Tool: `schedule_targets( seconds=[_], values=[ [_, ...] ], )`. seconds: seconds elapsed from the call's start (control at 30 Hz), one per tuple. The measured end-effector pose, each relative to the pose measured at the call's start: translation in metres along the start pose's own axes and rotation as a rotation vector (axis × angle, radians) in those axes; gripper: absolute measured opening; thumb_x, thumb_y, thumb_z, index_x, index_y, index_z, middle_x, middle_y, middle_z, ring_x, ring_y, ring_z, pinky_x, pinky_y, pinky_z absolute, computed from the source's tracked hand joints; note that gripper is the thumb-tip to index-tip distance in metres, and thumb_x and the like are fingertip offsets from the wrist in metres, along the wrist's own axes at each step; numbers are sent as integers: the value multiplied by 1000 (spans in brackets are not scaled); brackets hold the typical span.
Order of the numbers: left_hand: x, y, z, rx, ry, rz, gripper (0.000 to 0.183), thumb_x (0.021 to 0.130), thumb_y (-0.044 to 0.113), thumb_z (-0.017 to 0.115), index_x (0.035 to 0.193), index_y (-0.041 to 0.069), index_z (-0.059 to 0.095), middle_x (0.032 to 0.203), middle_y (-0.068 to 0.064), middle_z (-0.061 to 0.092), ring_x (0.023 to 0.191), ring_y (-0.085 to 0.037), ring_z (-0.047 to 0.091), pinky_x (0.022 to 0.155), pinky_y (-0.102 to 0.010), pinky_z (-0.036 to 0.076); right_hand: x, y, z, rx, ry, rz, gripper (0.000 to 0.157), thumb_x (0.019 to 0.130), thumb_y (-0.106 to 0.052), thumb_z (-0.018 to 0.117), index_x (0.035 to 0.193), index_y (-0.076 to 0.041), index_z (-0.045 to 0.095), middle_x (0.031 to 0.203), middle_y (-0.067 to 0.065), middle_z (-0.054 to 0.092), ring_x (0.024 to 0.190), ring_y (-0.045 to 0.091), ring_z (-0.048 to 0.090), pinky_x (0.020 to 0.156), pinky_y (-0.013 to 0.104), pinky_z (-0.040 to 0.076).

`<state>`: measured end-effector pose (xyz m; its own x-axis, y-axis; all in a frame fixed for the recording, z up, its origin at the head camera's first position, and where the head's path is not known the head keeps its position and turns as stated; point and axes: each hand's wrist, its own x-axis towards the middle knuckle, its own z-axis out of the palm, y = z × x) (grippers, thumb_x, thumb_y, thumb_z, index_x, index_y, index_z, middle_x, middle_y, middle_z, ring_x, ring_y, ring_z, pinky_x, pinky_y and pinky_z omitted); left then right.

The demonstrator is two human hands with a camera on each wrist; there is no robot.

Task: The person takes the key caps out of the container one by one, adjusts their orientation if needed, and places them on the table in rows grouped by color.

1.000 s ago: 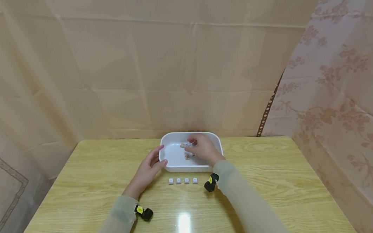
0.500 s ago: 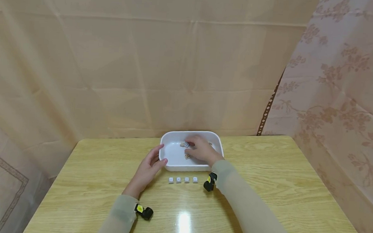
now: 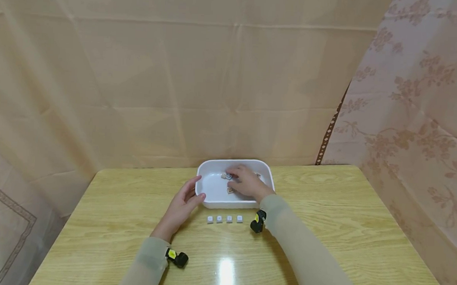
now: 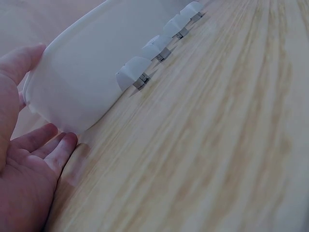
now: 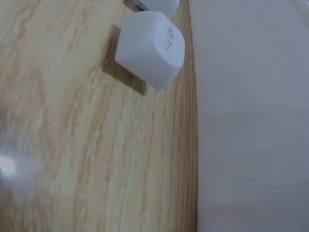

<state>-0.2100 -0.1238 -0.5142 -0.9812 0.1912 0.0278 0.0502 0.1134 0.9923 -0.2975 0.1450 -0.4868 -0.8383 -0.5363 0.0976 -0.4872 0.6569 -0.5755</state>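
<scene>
A white tray (image 3: pixel 209 204) stands at the table's far edge. My left hand (image 3: pixel 180 204) holds its left end, the thumb over the rim (image 4: pixel 58 41) and the lower fingers by the base in the left wrist view. Inside the tray is my right hand (image 3: pixel 249 182), its fingers bent over several small tan, white and grey pieces. Thumb and index tips are apart, and one grey-white piece (image 3: pixel 228 176) lies by the index finger. Another piece (image 3: pixel 230 190) sits under the thumb. Beneath the palm the view is hidden. The right hand's fingers are outside the right wrist view.
In front of the tray, several white keycaps (image 3: pixel 219 219) with grey undersides stand in a row on the wooden table (image 3: pixel 132 206). One keycap (image 5: pixel 152 48) shows faint marks on its face. A beige curtain (image 3: pixel 157 91) hangs behind, a patterned one (image 3: pixel 419 126) to the right.
My right hand has closed its reach lower into the tray, covering a piece seen beside the thumb earlier; a piece at the tray's right end has come into view. My left hand stays put.
</scene>
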Motion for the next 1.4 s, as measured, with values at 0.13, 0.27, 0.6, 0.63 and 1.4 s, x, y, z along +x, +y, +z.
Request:
schedule_targets(
  seconds=[0.13, 0.27, 0.6, 0.63, 1.4],
  values=[
    [0, -1, 0, -7, -1, 2, 66, 108, 18, 73, 167, 19, 43, 170, -20, 44, 154, -38, 47, 122, -39, 44, 1, 1, 1, -4, 6, -6, 42, 102, -15, 77, 140, 0, 70, 142, 21, 66, 136, 38, 58, 123, 51, 43],
    [1, -1, -1, -7, 1, 2, 66, 108, 18, 73, 167, 20, 44, 169, -19, 44, 154, -38, 47, 121, -35, 45, 1, 2, 2, 5, 18, -6, 31, 101, -15, 79, 129, -4, 76, 137, 18, 68, 133, 37, 60, 121, 52, 45],
    [1, 0, 0, -9, 5, -4, 66, 107, 16, 73, 167, 19, 44, 169, -20, 44, 154, -39, 47, 122, -40, 44, 3, -2, 2, 51, 3, 64, 25, 98, -14, 84, 121, -5, 78, 116, 8, 75, 114, 25, 66, 109, 44, 54],
    [1, 1, 0, -10, 5, -4, 66, 107, 16, 73, 167, 19, 44, 169, -20, 44, 154, -39, 47, 123, -40, 44, 4, -2, 3, 52, 2, 72, 25, 97, -14, 84, 120, -5, 78, 115, 7, 74, 112, 24, 66, 107, 43, 55],
    [1, 1, -2, -11, 0, -4, 66, 108, 17, 73, 167, 19, 44, 170, -19, 44, 154, -38, 47, 124, -42, 43, 5, -2, 4, 41, 10, 54, 17, 94, -7, 85, 110, -5, 81, 105, 5, 75, 104, 21, 67, 102, 39, 56]
  ],
)
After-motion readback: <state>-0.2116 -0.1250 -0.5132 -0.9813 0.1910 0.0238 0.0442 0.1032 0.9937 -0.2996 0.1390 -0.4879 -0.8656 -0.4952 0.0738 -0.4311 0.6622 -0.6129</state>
